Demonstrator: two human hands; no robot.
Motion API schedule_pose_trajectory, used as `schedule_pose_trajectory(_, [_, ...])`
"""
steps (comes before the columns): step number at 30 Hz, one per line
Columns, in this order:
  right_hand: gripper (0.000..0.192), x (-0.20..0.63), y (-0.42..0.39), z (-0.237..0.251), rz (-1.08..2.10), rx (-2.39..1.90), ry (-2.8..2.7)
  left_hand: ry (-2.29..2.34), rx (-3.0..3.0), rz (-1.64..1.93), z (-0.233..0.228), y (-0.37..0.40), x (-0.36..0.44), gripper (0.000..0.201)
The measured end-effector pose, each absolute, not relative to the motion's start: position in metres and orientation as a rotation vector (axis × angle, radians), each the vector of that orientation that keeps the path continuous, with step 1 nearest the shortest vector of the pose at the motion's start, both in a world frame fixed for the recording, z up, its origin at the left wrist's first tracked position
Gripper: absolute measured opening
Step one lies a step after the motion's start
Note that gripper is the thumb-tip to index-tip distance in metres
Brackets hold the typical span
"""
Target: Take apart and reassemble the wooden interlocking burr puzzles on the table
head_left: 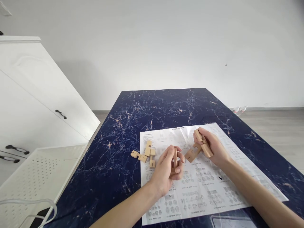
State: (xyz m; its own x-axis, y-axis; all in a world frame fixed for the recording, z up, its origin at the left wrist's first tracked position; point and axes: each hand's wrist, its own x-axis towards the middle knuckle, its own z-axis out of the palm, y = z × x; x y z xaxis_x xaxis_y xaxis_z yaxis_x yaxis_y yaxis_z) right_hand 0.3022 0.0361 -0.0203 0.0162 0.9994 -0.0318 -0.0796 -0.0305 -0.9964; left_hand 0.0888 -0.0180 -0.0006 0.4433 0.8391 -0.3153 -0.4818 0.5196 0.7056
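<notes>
A left hand (164, 171) pinched an upright wooden piece (175, 157) over a printed sheet (201, 189); to its right, the right hand (215, 147) gripped a notched wooden bar (206, 147), slanting from far left to near right. A holed wooden piece (191, 155) sat between, nearer the right. Interlocking blocks (148, 148) lay leftward; blue bench (175, 109) stretched beyond the sheet to its far edge.

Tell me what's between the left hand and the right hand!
At least one wooden piece, with the printed sheet beneath, shows between the left hand and right hand in the head view.
</notes>
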Motion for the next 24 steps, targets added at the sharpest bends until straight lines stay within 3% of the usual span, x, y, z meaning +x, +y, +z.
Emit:
schedule_pose_trajectory(6, [0.051, 0.295, 0.029, -0.019, 1.143, -1.215, -1.343, 0.690, 0.574, 0.857, -0.001, -0.019, 0.088, 0.060])
schedule_pose_trajectory(10, [0.055, 0.292, 0.027, -0.019, 1.023, -1.278, -1.452, 0.686, 0.512, 0.841, -0.004, -0.017, 0.088, 0.057])
schedule_pose_trajectory(24, [0.060, 0.293, 0.032, -0.021, 1.098, -1.327, -1.473, 0.674, 0.571, 0.850, -0.001, -0.018, 0.087, 0.052])
